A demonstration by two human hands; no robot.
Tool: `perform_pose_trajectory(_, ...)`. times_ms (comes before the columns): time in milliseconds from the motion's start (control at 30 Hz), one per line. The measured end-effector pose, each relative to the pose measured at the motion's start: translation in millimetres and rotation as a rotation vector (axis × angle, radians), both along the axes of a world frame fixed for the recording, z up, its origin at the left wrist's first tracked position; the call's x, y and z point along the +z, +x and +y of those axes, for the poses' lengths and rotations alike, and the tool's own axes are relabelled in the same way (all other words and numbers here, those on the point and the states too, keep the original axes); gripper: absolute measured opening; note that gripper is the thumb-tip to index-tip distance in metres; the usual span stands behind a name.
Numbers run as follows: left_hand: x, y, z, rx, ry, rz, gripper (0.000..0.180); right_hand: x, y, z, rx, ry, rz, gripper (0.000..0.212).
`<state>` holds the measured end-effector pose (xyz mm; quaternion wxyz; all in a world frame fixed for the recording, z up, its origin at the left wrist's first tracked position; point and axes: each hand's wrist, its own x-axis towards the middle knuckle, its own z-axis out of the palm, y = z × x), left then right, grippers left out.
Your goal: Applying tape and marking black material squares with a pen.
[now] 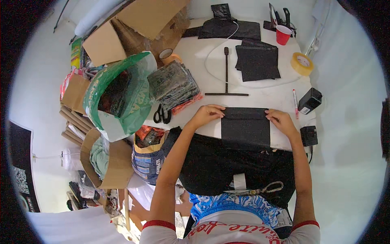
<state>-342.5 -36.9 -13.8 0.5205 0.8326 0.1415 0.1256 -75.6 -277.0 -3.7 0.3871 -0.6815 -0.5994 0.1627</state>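
Note:
A flat black rectangular sheet (245,130), perhaps cloth or a pouch, lies at the front edge of the white table and hangs partly over it. A fold or seam runs across it near its far edge. My left hand (208,115) pinches its far left corner, and my right hand (280,121) pinches the far right corner. Beyond it rests a black T-shaped tool (226,73). Similar black sheets (258,61) are stacked farther back. Black cloth (231,166) covers my lap, with a pair of scissors (264,189) on it.
To the left stand a green-and-white plastic bag (138,87), packed dark bundles (172,83), black-handled scissors (162,114) and cardboard boxes (106,42). On the right are a tape roll (302,64), a red cup (283,35), a marker (295,103) and two black boxes (310,101). A white cable (209,49) crosses the table.

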Motion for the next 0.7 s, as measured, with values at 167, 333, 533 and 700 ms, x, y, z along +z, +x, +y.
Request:
perform_pose_trajectory(167, 6, -2, -3, -0.020, 0.110, 0.017, 0.012, -7, -8, -6, -0.024, 0.042, -0.130, 0.012)
perform_pose_trajectory(333, 16, -13, -20, -0.025, 0.335, 0.072, 0.021, -4, -18, -16, -0.082, 0.082, -0.311, 0.013)
perform_pose_trajectory(533, 10, 13, -55, 0.333, -0.502, -0.276, 0.036, -3, -54, 14, -0.390, 0.393, 0.382, 0.026)
perform_pose_trajectory(700, -33, 66, -97, 0.201, -1.419, -0.425, 0.054, -44, -95, 58, -0.193, 0.306, 1.731, 0.043)
